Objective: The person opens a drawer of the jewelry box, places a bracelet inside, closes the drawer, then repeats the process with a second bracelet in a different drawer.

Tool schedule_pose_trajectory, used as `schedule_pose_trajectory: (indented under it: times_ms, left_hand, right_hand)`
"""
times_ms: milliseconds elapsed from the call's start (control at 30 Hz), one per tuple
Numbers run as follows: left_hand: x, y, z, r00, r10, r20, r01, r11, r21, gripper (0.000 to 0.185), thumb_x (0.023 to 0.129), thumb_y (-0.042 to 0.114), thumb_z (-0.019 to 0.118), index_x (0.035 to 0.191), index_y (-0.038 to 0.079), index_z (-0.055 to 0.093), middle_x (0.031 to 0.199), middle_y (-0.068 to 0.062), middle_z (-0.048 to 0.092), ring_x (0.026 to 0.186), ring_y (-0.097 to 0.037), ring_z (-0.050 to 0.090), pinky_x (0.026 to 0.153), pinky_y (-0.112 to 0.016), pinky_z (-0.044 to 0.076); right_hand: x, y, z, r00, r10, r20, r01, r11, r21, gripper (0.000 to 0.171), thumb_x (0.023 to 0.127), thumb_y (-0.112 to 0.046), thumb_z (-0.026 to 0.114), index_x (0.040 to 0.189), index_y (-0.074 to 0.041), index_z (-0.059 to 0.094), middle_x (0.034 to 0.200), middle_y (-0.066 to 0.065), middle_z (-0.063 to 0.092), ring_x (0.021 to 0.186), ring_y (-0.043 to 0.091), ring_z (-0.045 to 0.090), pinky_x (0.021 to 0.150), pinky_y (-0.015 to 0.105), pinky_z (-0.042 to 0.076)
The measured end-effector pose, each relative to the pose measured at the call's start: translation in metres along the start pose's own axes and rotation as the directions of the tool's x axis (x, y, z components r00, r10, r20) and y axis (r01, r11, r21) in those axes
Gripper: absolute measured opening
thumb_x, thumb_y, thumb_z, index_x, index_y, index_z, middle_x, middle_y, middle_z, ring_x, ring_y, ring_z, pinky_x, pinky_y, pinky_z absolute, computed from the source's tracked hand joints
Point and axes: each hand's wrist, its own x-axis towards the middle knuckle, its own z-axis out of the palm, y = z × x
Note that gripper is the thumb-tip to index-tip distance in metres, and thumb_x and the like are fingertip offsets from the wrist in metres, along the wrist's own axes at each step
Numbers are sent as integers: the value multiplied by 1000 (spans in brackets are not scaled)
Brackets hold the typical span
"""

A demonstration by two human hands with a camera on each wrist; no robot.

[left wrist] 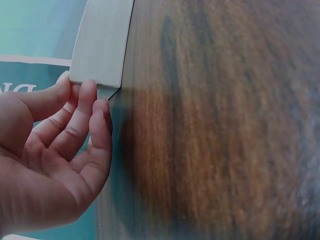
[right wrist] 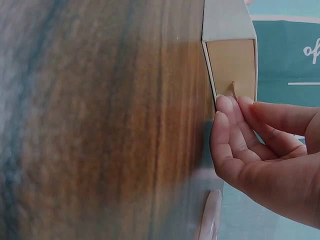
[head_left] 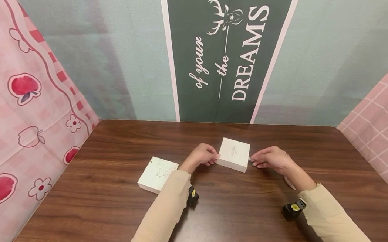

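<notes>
A white drawer-style box (head_left: 234, 153) with small lettering on top lies on the table between both hands. At its left end my left hand (head_left: 206, 154) grips the edge; in the left wrist view the thumb is at the upper edge and the fingertips are against the end. On the opposite side, my right hand (head_left: 273, 158) pinches a small ribbon pull tab (right wrist: 234, 89) between thumb and fingers. The tab comes out of the tan drawer front (right wrist: 225, 60), which sits within the white sleeve of the box in the right wrist view.
A second white box (head_left: 157, 173), speckled on top, lies beside the left forearm, which partly covers it. Under the right wrist is a whitish rounded object (head_left: 289, 183), mostly hidden. The brown wooden table (head_left: 234, 219) meets a printed cloth backdrop at its far edge.
</notes>
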Motion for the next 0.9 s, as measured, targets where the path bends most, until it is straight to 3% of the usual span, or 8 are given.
schedule_pose_trajectory:
  times_ms: [433, 900]
  left_hand:
    - [3, 2, 0, 1000, -3, -8, 3, 1000, -16, 15, 83, 12, 68, 77, -2, 65, 68, -10, 64, 58, -14, 53, 55, -25, 49]
    - [4, 1, 1, 1000, -1, -23, 1, 1000, -14, 15, 82, 12, 68, 76, -1, 65, 69, -10, 65, 60, -15, 55, 56, -26, 50]
  right_hand:
    - [3, 0, -7, 1000, 4, 9, -5, 999, 43, 25, 90, 3, 51, 102, 24, 53, 89, 16, 66, 77, 17, 65, 71, 32, 52]
    - [-1, 3, -13, 1000, 23, 3, -23, 1000, 15, 25, 90, 3, 49, 105, 23, 53, 93, 20, 65, 78, 19, 64, 73, 33, 52]
